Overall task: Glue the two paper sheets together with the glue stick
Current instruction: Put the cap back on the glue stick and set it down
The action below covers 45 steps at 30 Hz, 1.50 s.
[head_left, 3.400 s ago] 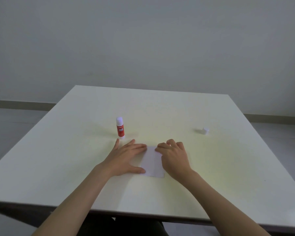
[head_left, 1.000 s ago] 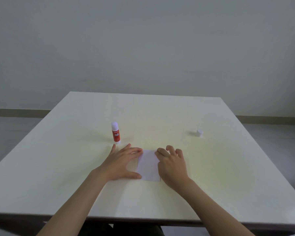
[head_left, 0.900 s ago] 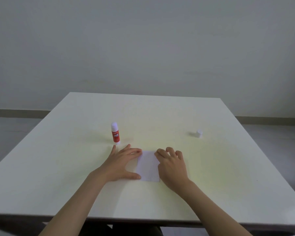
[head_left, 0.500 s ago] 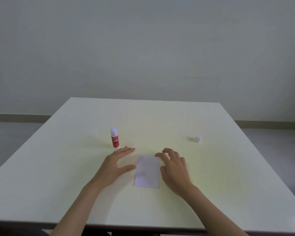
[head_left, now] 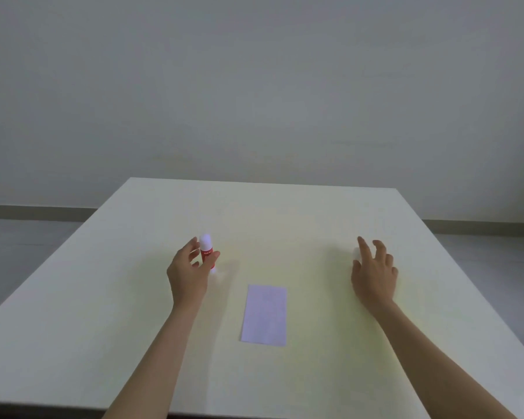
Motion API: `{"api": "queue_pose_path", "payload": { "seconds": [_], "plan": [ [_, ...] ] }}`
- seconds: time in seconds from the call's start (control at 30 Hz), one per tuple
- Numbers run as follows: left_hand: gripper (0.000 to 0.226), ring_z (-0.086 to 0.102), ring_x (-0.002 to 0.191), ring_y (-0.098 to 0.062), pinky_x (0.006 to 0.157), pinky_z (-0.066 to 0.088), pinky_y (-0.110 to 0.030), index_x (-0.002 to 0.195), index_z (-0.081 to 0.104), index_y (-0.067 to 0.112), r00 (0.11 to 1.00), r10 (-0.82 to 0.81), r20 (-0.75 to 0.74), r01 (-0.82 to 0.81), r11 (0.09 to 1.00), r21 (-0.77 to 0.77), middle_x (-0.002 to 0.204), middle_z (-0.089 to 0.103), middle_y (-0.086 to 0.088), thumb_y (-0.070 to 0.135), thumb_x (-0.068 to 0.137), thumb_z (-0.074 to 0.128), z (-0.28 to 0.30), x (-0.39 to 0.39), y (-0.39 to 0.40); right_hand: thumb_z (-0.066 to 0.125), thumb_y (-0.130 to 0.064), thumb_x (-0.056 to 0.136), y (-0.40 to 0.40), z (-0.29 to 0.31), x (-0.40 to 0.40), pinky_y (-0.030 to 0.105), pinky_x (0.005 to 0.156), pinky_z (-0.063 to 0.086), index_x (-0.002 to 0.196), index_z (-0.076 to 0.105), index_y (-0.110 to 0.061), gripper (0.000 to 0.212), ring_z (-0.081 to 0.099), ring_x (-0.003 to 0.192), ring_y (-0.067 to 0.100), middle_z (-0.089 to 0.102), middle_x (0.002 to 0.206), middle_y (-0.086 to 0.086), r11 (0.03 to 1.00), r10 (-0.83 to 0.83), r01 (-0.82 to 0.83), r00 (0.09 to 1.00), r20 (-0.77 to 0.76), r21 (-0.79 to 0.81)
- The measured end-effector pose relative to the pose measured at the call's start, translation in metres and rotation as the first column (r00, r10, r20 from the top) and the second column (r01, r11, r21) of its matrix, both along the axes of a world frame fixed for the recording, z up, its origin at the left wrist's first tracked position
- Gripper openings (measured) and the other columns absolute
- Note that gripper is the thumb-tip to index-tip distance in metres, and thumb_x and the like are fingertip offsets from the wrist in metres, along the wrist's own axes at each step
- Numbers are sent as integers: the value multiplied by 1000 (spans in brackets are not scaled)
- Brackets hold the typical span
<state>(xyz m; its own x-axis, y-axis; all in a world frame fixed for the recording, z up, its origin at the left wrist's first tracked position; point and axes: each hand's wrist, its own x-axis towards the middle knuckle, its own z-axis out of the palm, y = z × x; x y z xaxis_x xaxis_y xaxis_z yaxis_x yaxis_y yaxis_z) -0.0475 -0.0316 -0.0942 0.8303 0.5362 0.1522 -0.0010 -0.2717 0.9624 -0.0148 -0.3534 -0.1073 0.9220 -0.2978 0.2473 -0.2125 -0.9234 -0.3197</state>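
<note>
A white paper rectangle (head_left: 265, 314) lies flat on the table between my forearms; it looks like a single sheet, and I cannot tell whether a second one lies under it. The red and white glue stick (head_left: 207, 252) stands upright to the paper's far left. My left hand (head_left: 188, 273) wraps around it, fingers behind and thumb across its red label. My right hand (head_left: 374, 272) hovers far right of the paper with fingers spread. Its fingertips are at the small white cap (head_left: 356, 254), which is mostly hidden behind them.
The pale square table (head_left: 285, 213) fills the lower view, its near edge at the bottom of the frame. A plain grey wall and a strip of floor lie behind it.
Both hands have left the paper. My left hand moved forward and left and closed around the glue stick. My right hand moved forward and right to the cap.
</note>
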Motion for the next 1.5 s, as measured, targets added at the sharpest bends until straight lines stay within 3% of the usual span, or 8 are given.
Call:
{"api": "queue_pose_path", "payload": {
  "seconds": [0.1,0.17,0.43,0.5,0.6,0.73,1.2,1.5],
  "plan": [
    [3,64,76,-3,66,41,-14,80,67,21,1000,15,-11,-14,997,75,73,71,1,20,81,68,0,1,-3,47,-18,95,-4,-6,4,44,99,34,141,38,-20,47,40,124,32,40,145,8,1000,13,-13,1000,-14,-26],
    [16,59,62,-3,58,37,-13,66,62,20,999,31,-8,-30,993,116,59,67,2,20,83,65,-1,1,-2,48,-17,94,-4,-8,6,43,95,34,136,44,-19,42,42,120,32,50,136,7,1000,11,-11,1000,0,-8],
    [16,61,63,2,59,39,-8,67,64,26,1000,-18,20,15,991,132,61,67,4,21,81,68,0,-4,0,62,-7,86,4,9,3,36,80,41,110,64,-8,24,55,100,34,61,111,15,971,100,-129,983,152,199],
    [7,63,67,-7,65,46,-19,77,69,31,994,-80,67,70,987,144,69,66,6,26,82,70,6,-7,-4,65,-3,84,19,24,-1,28,70,46,104,66,-5,20,64,81,31,64,103,17,868,151,-236,964,221,437],
    [16,57,67,-2,63,41,-9,95,71,39,965,-216,151,177,956,235,74,61,9,30,82,70,18,-11,-15,65,4,82,54,53,-15,17,54,53,96,65,-7,18,69,60,15,68,88,14,477,250,-380,923,292,793],
    [34,58,77,4,68,40,-4,110,70,26,926,-333,179,246,890,384,82,61,14,14,78,74,29,-16,-30,63,7,82,95,76,-32,25,69,59,95,62,-7,19,74,76,18,65,88,0,213,391,-476,842,372,853],
    [38,61,76,-4,70,47,-14,115,68,19,911,-383,151,288,854,433,85,61,7,13,78,75,33,-28,-39,64,2,83,117,83,-46,15,68,53,94,64,-15,21,71,82,17,67,97,-3,200,519,-524,773,364,828],
    [38,55,79,-14,65,48,-31,116,67,19,903,-429,26,293,658,694,89,63,3,18,78,74,48,-27,-32,65,1,83,118,82,-42,1,65,46,108,70,-10,28,65,66,-4,70,82,-3,477,603,-612,750,272,630]
  ]
}}
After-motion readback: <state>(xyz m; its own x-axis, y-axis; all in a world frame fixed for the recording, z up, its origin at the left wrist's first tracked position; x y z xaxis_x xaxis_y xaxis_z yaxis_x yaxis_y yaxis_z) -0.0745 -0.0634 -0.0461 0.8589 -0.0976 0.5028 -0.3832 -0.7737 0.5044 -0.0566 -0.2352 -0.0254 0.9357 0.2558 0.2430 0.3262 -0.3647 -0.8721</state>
